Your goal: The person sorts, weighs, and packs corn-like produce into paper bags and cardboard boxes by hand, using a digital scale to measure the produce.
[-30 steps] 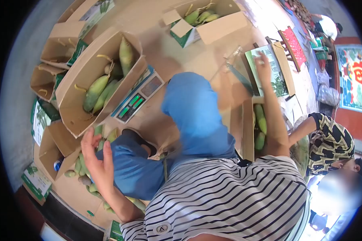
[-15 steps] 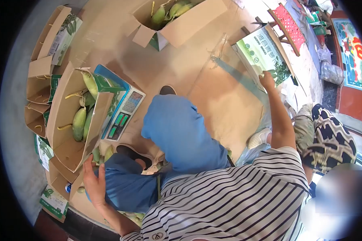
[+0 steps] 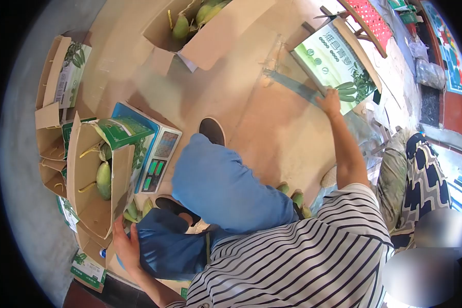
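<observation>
An open carton [image 3: 115,210] holding green radishes [image 3: 103,180] stands on a blue-edged scale [image 3: 158,159] at the left. Its green printed flap [image 3: 122,132] lies folded over the far end. My left hand [image 3: 127,245] is at the carton's near right corner, thumb apart from the fingers. On the right, my right hand [image 3: 331,101] has its fingers closed on the lower edge of a white and green printed carton [image 3: 333,64].
Another open carton [image 3: 218,38] with radishes stands at the top. Empty cartons [image 3: 51,141] line the left side. Loose radishes [image 3: 297,197] lie near my legs. A red woven stool [image 3: 369,23] is at the upper right. Another person's patterned clothing [image 3: 426,177] shows at the right.
The left carton's far flap has folded inward, covering the radish at that end. My right hand has shifted slightly left along the printed carton's edge. The view has also shifted.
</observation>
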### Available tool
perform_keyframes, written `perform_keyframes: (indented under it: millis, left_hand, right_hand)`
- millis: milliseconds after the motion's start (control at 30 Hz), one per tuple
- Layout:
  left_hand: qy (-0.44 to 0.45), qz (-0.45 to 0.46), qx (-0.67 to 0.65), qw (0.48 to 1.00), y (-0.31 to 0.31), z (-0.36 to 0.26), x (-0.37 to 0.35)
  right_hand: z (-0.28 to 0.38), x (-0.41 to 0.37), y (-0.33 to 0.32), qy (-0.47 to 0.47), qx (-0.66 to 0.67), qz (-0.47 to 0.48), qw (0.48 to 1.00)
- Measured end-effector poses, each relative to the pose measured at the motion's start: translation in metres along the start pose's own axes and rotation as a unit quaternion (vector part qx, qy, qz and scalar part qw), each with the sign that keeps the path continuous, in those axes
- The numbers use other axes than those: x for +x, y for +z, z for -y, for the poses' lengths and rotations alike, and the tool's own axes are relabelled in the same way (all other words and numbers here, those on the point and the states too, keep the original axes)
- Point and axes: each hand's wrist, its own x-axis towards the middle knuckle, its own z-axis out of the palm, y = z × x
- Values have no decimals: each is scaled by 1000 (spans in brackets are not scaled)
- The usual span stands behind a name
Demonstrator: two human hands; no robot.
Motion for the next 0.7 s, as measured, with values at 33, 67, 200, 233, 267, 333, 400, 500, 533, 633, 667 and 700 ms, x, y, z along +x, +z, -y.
perform_keyframes:
  millis: [33,67,200,233,267,333,400,500,533,633,667,700]
  left_hand:
    - [4,-5,2,1000,1,0,1]
    - [11,-7,13,1000,2,-1,2]
    - [26,-20,35,999,1,-2,1]
    - [27,-24,37,999,0,-2,0]
    - [26,-23,34,999,-1,-2,-1]
    - [30,-28,25,999,0,-2,-1]
    - [22,-26,34,999,3,6,-4]
    - [23,-30,49,998,3,14,-5]
    - [23,-31,54,998,3,15,-8]
    - [7,-37,34,999,-1,10,-14]
    - [11,-42,40,998,1,10,-13]
    - [17,-43,48,998,3,12,-14]
  right_hand:
    - [12,-13,1,2,1,5,1000]
    - [23,-28,-1,3,2,10,1000]
    - [72,-75,-13,-173,9,51,984]
    - [101,-88,-50,-224,45,-23,973]
    - [116,-95,-94,-270,14,-147,952]
    - [115,-81,-150,-243,-45,-363,899]
    - [51,-9,-163,-112,-42,-437,892]
    - [-78,73,-105,127,17,-135,983]
    - [-110,83,-78,108,82,-52,989]
    - [-105,54,-59,236,383,146,881]
    - [-70,28,-66,227,399,194,867]
    - [-34,2,-76,222,413,243,849]
